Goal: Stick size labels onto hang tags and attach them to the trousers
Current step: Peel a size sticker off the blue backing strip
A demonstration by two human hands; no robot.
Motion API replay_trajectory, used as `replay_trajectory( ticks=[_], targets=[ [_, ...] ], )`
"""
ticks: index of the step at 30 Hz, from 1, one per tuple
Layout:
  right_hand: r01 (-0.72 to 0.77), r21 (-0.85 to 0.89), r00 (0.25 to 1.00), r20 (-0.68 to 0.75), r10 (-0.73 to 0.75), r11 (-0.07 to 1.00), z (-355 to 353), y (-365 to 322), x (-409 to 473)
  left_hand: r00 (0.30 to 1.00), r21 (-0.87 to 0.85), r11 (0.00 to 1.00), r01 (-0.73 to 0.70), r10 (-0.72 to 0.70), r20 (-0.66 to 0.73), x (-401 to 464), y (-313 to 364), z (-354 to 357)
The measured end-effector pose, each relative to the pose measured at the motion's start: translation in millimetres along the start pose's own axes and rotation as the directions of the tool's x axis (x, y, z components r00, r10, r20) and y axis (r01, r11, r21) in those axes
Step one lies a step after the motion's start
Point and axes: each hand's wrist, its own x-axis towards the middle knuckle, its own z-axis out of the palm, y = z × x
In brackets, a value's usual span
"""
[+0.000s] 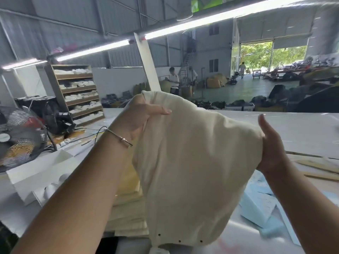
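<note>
Lifting the cream trousers [192, 162] clear of the bench [302, 129], the left hand [139, 114] grips their upper edge while the right hand [271, 143] pinches the far side, probably to carry them off the folded stack [128, 208] below for tagging.

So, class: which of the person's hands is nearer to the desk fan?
Left. The left hand grips the cream trousers on the side where the desk fan stands; the right hand holds their far edge, further from it.
</note>
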Motion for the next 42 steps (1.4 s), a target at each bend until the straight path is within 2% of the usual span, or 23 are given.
replay_trajectory(
  ticks=[4, 8, 10, 13, 16, 20, 23, 24, 25, 26, 27, 28, 29, 30, 31, 32, 34, 35, 36, 38, 39, 41, 42],
  targets=[
    [0.201, 0.065, 0.978, -0.063, -0.197, 0.977, -5.0, -52.4, -48.6, 0.98, 0.132, 0.983, -0.125, 0.143, -0.139, -16.9, 52.9, 64.3],
    [0.406, 0.122, 0.914, -0.039, -0.405, 0.906, -6.4, -110.6, -108.4, 0.932, 0.109, 0.966, -0.234, 0.255, -0.256, -36.7, 102.2, 131.1],
    [0.434, 0.098, 0.9, -0.014, -0.435, 0.895, -12.6, -141.9, -142.8, 0.922, 0.074, 0.964, -0.255, 0.265, -0.283, -52.3, 122.3, 162.7],
    [0.362, -0.031, 0.932, 0.05, -0.36, 0.932, -29.4, -184.4, -193.8, 0.954, -0.043, 0.964, -0.262, 0.251, -0.164, -72.8, 137.5, 200.4],
    [0.272, -0.193, 0.962, 0.05, -0.267, 0.943, -43.4, -212.4, -237.5, 0.981, -0.029, 0.98, -0.195, 0.195, -0.006, -90.8, 132.8, 228.1],
    [0.175, -0.256, 0.972, -0.108, -0.208, 0.951, -48.0, -224.0, -275.3, 0.998, 0.016, 0.998, -0.069, 0.069, -0.005, -110.6, 117.6, 239.5],
    [0.131, -0.266, 0.971, -0.16, -0.178, 0.955, -44.6, -228.8, -287.2, 0.982, 0.152, 0.971, 0.187, -0.179, -0.065, -119.2, 118.7, 235.3],
    [0.123, -0.274, 0.975, -0.144, -0.167, 0.954, -41.8, -231.3, -290.4, 0.965, 0.292, 0.922, 0.254, -0.22, -0.146, -121.6, 119.6, 235.6],
    [0.127, -0.278, 0.98, -0.114, -0.164, 0.952, -39.9, -234.2, -293.3, 0.951, 0.487, 0.826, 0.285, -0.183, -0.247, -122.6, 121.4, 237.0],
    [0.133, -0.281, 0.983, -0.086, -0.163, 0.95, -38.4, -237.6, -296.2, 0.938, 0.708, 0.644, 0.29, -0.044, -0.344, -122.8, 124.3, 239.5],
    [0.142, -0.284, 0.983, -0.069, -0.168, 0.948, -37.2, -240.9, -299.3, 0.904, 0.863, 0.438, 0.253, 0.211, -0.372, -122.0, 127.9, 243.1],
    [0.153, -0.293, 0.982, -0.064, -0.179, 0.944, -36.6, -244.2, -302.5, 0.837, 0.932, 0.332, 0.147, 0.46, -0.296, -125.4, 133.8, 251.8],
    [0.159, -0.307, 0.981, -0.061, -0.186, 0.938, -37.4, -247.2, -305.4, 0.812, 0.939, 0.343, -0.02, 0.554, -0.185, -128.5, 140.0, 262.2],
    [0.159, -0.318, 0.98, -0.063, -0.188, 0.935, -38.8, -250.0, -308.1, 0.864, 0.869, 0.453, -0.201, 0.5, -0.061, -132.4, 148.7, 277.5],
    [0.15, -0.328, 0.982, -0.062, -0.179, 0.933, -40.4, -252.5, -311.0, 0.92, 0.744, 0.582, -0.329, 0.377, 0.112, -135.4, 155.0, 295.2],
    [0.134, -0.335, 0.985, -0.061, -0.163, 0.933, -42.4, -254.3, -313.8, 0.927, 0.674, 0.638, -0.373, 0.233, 0.293, -138.8, 156.6, 314.6],
    [0.093, -0.345, 0.991, -0.063, -0.122, 0.934, -49.0, -258.4, -320.0, 0.866, 0.686, 0.584, -0.434, 0.062, 0.496, -141.0, 151.0, 346.8],
    [0.07, -0.355, 0.991, -0.085, -0.107, 0.932, -53.6, -259.6, -323.6, 0.85, 0.665, 0.613, -0.427, 0.02, 0.527, -137.7, 146.1, 359.3],
    [0.051, -0.368, 0.985, -0.136, -0.108, 0.929, -60.5, -260.1, -326.8, 0.831, 0.595, 0.718, -0.362, -0.041, 0.555, -133.2, 141.0, 368.9],
    [0.023, -0.425, 0.944, -0.288, -0.159, 0.905, -80.6, -260.4, -332.5, 0.755, 0.423, 0.896, -0.138, -0.181, 0.63, -127.3, 132.7, 386.7],
    [0.01, -0.497, 0.906, -0.362, -0.217, 0.868, -91.3, -259.1, -335.6, 0.729, 0.374, 0.926, -0.047, -0.225, 0.647, -125.8, 129.6, 396.4],
    [-0.093, -0.733, 0.76, -0.489, -0.427, 0.674, -115.3, -254.7, -342.0, 0.756, 0.316, 0.948, 0.042, -0.237, 0.61, -122.7, 122.0, 420.8],
    [-0.202, -0.816, 0.649, -0.526, -0.55, 0.542, -127.6, -250.4, -345.5, 0.776, 0.259, 0.963, 0.078, -0.222, 0.59, -122.3, 118.9, 434.5]
  ],
)
